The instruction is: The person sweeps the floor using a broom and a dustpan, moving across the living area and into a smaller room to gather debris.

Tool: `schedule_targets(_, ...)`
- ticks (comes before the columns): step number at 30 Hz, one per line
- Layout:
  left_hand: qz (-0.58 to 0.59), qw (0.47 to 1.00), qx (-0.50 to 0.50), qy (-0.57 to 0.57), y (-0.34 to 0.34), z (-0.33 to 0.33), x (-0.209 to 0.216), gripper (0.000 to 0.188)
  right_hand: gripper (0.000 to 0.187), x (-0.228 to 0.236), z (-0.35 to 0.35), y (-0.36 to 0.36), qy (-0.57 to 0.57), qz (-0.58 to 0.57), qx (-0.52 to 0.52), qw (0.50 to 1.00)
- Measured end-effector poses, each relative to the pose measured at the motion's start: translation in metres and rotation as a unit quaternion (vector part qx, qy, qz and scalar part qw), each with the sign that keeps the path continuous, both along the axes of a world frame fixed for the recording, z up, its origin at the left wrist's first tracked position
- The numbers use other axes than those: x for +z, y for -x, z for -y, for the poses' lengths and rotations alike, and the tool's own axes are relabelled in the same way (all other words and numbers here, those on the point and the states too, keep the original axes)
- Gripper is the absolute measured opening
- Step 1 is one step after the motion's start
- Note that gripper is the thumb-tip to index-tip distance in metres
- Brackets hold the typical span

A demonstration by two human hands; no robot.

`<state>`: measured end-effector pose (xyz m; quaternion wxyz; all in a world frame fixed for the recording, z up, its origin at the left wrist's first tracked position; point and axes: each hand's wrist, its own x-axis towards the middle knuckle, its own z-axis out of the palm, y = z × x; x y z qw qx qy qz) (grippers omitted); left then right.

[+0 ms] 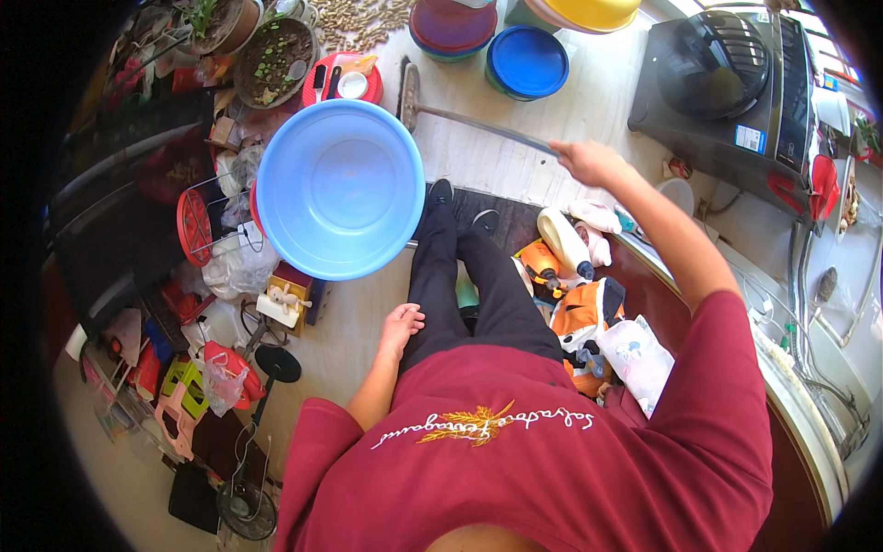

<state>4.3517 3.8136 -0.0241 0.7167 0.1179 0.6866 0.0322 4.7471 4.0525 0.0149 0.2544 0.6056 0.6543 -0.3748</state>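
Note:
My right hand (587,162) reaches out ahead to the right, its fingers closed round the end of a broom's long handle. The broom (487,128) lies slanting over the pale floor, with its bristled head to the left, beside a red plate. My left hand (402,328) hangs next to my left thigh, empty, its fingers loosely bent and apart. Ahead of that hand is a large light-blue plastic basin (340,190), with nothing inside it.
Peanuts (359,23) are spread at the far edge, near potted plants (276,64). A blue-lidded bucket (528,62) and stacked basins (452,28) stand beyond the broom. A dark washing machine (727,87) is at right. Bottles and bags (635,359) lie beside my right leg; clutter fills the left.

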Motion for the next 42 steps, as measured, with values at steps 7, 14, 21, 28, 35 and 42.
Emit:
schedule_targets(7, -0.018, 0.999, 0.036, 0.022, 0.017, 0.016, -0.019, 0.02, 0.042, -0.03, -0.112, 0.05, 0.144, -0.002, -0.082, 0.986)
schedule_targets(14, -0.026, 0.997, 0.068, 0.019, 0.026, 0.015, -0.021, 0.019, 0.033, -0.014, -0.071, 0.016, 0.173, 0.07, -0.043, 0.981)
schedule_targets(21, -0.006, 0.994, 0.11, -0.027, 0.039, -0.001, -0.01, 0.021, 0.038, 0.074, -0.024, -0.022, 0.092, 0.16, 0.105, 0.977)
schedule_targets(28, -0.042, 0.992, 0.12, 0.004, 0.069, 0.03, -0.004, 0.02, 0.038, 0.146, -0.003, -0.02, 0.074, 0.189, 0.119, 0.972)
schedule_targets(35, -0.041, 0.99, 0.135, 0.023, 0.055, 0.038, -0.002, 0.019, 0.035, 0.117, -0.074, 0.033, 0.028, 0.144, 0.187, 0.971)
schedule_targets(42, -0.017, 0.988, 0.156, -0.008, 0.016, 0.034, -0.004, 0.02, 0.033, 0.082, -0.188, 0.075, -0.003, 0.109, 0.247, 0.963)
